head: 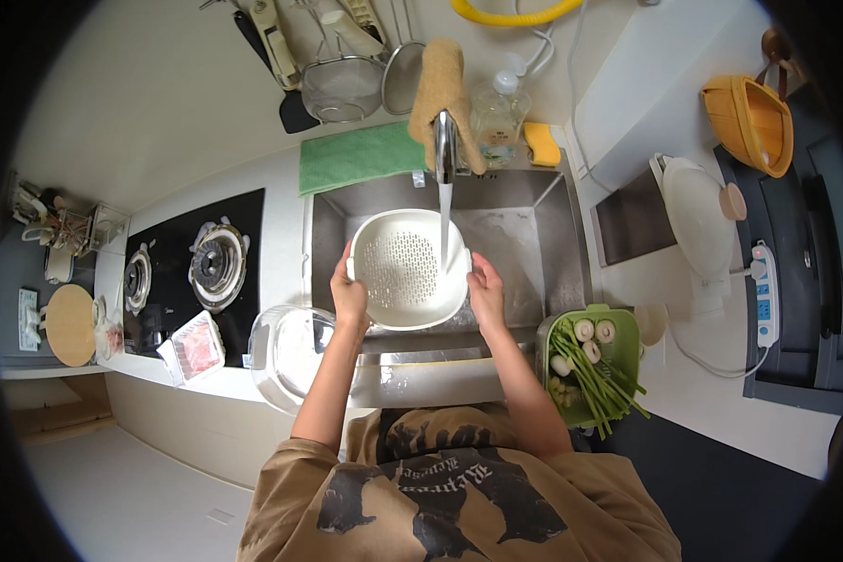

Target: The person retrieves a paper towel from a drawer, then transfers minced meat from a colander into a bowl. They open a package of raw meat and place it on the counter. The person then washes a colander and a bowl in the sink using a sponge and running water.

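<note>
Between my two hands is a white plastic colander (400, 270), held over the stainless steel sink (565, 232). My left hand (349, 291) grips its left rim, thumb on the near side. On the opposite side, my right hand (486, 288) holds the right handle. A stream of water (445, 218) falls from the chrome faucet (446, 144) into the right part of the colander. No food shows inside it. A clear bowl (281, 358) stands by my left forearm. A green basket (629, 351) of mushrooms (584, 330) and green stalks (590, 379) sits beyond my right forearm.
A gas cooktop (183, 270) and a tray of raw meat (198, 348) lie left. Behind the sink are a green cloth (362, 158), a soap bottle (499, 123) and a yellow sponge (542, 145). A lidded white pot (699, 211) and a power strip (766, 295) are right.
</note>
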Available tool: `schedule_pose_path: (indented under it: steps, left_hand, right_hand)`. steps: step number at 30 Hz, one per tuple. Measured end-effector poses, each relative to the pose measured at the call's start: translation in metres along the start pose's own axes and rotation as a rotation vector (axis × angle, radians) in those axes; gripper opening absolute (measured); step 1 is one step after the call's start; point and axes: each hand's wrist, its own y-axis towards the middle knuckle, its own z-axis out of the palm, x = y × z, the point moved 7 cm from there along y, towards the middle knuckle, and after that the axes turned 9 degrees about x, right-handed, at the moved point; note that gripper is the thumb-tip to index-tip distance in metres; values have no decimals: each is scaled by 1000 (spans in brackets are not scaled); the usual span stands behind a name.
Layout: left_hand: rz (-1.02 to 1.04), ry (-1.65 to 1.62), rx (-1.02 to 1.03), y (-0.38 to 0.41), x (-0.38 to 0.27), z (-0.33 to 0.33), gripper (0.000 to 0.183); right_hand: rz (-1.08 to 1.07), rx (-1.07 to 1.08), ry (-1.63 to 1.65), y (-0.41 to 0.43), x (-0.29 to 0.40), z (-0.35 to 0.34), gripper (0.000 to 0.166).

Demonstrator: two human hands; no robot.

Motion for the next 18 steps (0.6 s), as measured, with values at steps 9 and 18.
schedule_pose_path:
  steps: [9, 18]
  left_hand:
    - [-303, -382, 31, -20, 53, 23, 71]
    - [-337, -513, 103, -33, 53, 52, 70]
  right_hand:
    - [-524, -103, -638, -72, 110, -11, 29]
    - [-659, -177, -621, -91, 130, -32, 28]
